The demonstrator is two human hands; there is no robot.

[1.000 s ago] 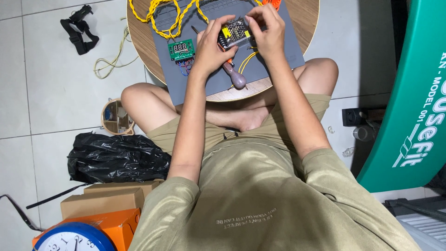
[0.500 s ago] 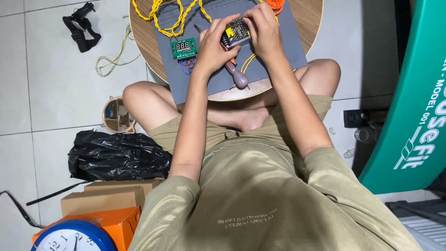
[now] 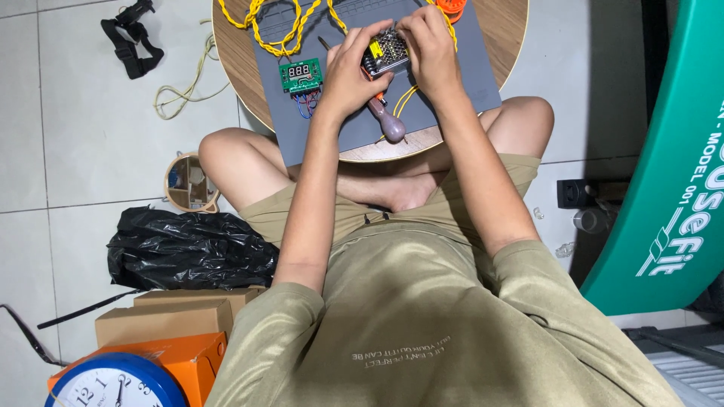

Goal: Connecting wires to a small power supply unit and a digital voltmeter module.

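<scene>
Both hands closed around a small metal-cased module (image 3: 386,51) with a perforated grille and a yellow label, held just above the grey mat (image 3: 467,90). Left hand (image 3: 348,71) gripping its near-left end, fingers curled over the top; right hand (image 3: 428,47) clamped on its right end, fingertips hidden, so exact contact hard to tell. Mat lying on a round wooden surface (image 3: 507,30) set over crossed legs.

Just below the left hand, a screwdriver with a brownish-purple handle (image 3: 389,122) resting on the mat. To the left of it, a green circuit board (image 3: 301,74) with a red digit display and coloured wires. Twisted yellow cable (image 3: 279,26) looped across the mat's far edge.

On the tiled floor: black plastic bag (image 3: 188,250), cardboard boxes (image 3: 162,320), blue-rimmed clock (image 3: 113,383), black strap (image 3: 132,38).
</scene>
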